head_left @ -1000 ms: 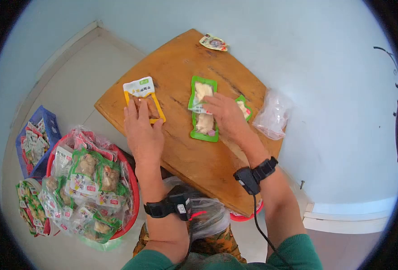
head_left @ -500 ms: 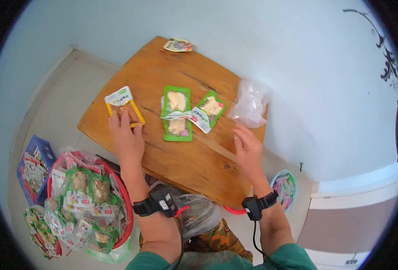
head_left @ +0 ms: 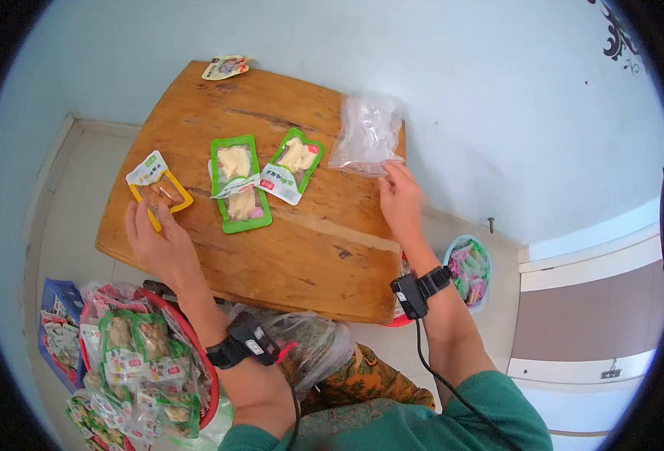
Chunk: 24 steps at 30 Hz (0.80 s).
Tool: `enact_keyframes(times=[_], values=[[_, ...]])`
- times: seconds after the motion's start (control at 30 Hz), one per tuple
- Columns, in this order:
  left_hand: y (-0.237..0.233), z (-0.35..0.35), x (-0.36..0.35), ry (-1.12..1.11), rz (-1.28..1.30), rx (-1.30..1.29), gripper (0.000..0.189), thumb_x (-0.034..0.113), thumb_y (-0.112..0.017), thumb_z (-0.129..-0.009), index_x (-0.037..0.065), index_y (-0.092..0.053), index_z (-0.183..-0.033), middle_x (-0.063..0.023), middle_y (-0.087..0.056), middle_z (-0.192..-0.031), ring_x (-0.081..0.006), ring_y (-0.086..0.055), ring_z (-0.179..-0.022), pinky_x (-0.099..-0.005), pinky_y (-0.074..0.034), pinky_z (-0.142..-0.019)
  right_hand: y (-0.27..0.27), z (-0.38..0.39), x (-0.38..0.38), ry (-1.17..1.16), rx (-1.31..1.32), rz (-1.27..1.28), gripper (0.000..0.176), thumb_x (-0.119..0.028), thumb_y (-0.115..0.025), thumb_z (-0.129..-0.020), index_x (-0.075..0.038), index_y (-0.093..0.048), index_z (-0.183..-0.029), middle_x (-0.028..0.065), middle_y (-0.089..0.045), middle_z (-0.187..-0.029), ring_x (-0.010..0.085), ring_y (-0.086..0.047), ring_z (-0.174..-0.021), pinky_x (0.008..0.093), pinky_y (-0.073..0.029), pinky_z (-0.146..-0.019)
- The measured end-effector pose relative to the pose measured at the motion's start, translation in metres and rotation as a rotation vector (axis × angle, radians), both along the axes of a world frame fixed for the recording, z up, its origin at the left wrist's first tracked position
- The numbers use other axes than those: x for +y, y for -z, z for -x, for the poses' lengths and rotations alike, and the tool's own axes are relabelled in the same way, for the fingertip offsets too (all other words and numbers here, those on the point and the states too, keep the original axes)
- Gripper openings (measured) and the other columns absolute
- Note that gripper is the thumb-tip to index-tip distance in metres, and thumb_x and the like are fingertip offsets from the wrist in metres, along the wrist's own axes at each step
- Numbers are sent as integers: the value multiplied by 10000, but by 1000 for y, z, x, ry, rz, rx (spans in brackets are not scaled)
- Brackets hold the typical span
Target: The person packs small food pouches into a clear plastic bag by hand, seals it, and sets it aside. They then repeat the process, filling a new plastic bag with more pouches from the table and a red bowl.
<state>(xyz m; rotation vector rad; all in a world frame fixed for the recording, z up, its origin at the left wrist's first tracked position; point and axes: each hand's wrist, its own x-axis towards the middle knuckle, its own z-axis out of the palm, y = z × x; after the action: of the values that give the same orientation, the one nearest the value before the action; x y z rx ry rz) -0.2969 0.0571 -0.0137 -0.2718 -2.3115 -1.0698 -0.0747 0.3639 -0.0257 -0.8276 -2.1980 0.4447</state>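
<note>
My left hand point(head_left: 161, 246) is at the near end of a yellow-edged food packet point(head_left: 163, 191) that lies on the wooden table. Its fingers are spread, with the packet's lower corner showing between them and the thumb. On the right, my right hand point(head_left: 401, 201) pinches the near edge of a clear plastic bag point(head_left: 371, 129), which lies on the far right part of the tabletop. Between the hands are green-edged packets with pale contents: a long green packet pair point(head_left: 235, 163), overlapping end to end, and a tilted green packet point(head_left: 299, 155) touching it.
A small cream packet point(head_left: 227, 68) lies at the table's point(head_left: 302, 248) far corner. On the floor at left stand a red basket point(head_left: 210, 376) heaped with packets and a blue crate point(head_left: 50, 304). A light-blue basket point(head_left: 488, 259) sits right of the table.
My view has shifted, so the table appears farther left. My right hand has come onto the bag's near edge, which is now straighter. The left hand stays by the yellow-edged packet, its fingers spread wider.
</note>
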Motion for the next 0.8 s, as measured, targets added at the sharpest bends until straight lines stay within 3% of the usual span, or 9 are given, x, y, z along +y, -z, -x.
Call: enact_keyframes(times=[0.23, 0.3, 0.43, 0.53, 0.6, 0.63, 0.67, 0.7, 0.8], values=[[-31, -40, 46, 161, -119, 125, 185, 83, -671, -905, -14, -691, -1061, -166, -699, -1080, -337, -658, -1034, -426, -515, -908, 0, 19, 8, 2, -123, -111, 367, -89, -672, -853, -22, -633, -1211, 182, -640, -1230, 394, -635, -1054, 438, -536, -870], [-34, -50, 54, 267, -172, -42, 168, 65, -670, -899, -8, -691, -1048, -168, -696, -1086, -326, -664, -1021, -409, -523, -888, -1, 23, 8, 20, -203, -89, 350, -158, -688, -856, -33, -631, -1178, 187, -646, -1168, 405, -638, -1007, 454, -537, -826], [-33, -67, 72, 329, -197, -64, 154, 49, -666, -896, -19, -687, -1032, -173, -695, -1063, -326, -665, -1001, -402, -525, -877, -3, 31, 8, 68, -269, -2, 278, -200, -691, -860, -40, -652, -1084, 190, -645, -1106, 417, -631, -974, 469, -531, -798], [-29, -80, 90, 512, -230, 24, 142, 13, -652, -876, -13, -676, -1013, -174, -691, -1042, -350, -657, -977, -427, -519, -873, 16, 28, 24, 40, -221, -32, 222, -193, -686, -863, -42, -658, -1023, 172, -649, -1081, 404, -641, -943, 474, -527, -797], [-19, -90, 97, 552, -167, 94, 185, 32, -650, -881, -1, -696, -1057, -189, -703, -1086, -336, -670, -1027, -424, -513, -923, 36, 30, 37, 10, -47, -184, 191, -212, -711, -855, -47, -661, -937, 134, -658, -918, 313, -647, -820, 419, -510, -717], [-14, -95, 99, 610, -151, 98, 239, 25, -643, -868, 10, -683, -1104, -194, -694, -1124, -350, -654, -1058, -437, -511, -922, 33, 28, 35, 23, -87, -254, 190, -230, -704, -865, -55, -664, -932, 134, -660, -896, 292, -646, -803, 416, -508, -720], [-9, -102, 105, 655, -186, 107, 250, 34, -633, -853, 8, -659, -1100, -200, -681, -1110, -382, -642, -1023, -458, -507, -905, 39, 26, 39, 70, -164, -144, 194, -237, -683, -884, -49, -660, -924, 140, -652, -894, 298, -633, -807, 407, -499, -729], [-10, -106, 107, 776, -142, -75, 223, 46, -632, -819, 7, -640, -1038, -200, -660, -1061, -404, -623, -991, -479, -501, -882, 26, 21, 31, 60, -259, -77, 187, -229, -658, -905, -43, -654, -931, 143, -646, -893, 304, -620, -818, 402, -490, -744], [7, -121, 132, 854, -262, -27, 88, 56, -602, -756, 12, -577, -828, -173, -576, -868, -376, -582, -884, -445, -490, -802, 40, 17, 49, -18, -271, -193, 139, -163, -628, -927, -25, -641, -937, 150, -635, -928, 318, -608, -854, 409, -485, -772]])
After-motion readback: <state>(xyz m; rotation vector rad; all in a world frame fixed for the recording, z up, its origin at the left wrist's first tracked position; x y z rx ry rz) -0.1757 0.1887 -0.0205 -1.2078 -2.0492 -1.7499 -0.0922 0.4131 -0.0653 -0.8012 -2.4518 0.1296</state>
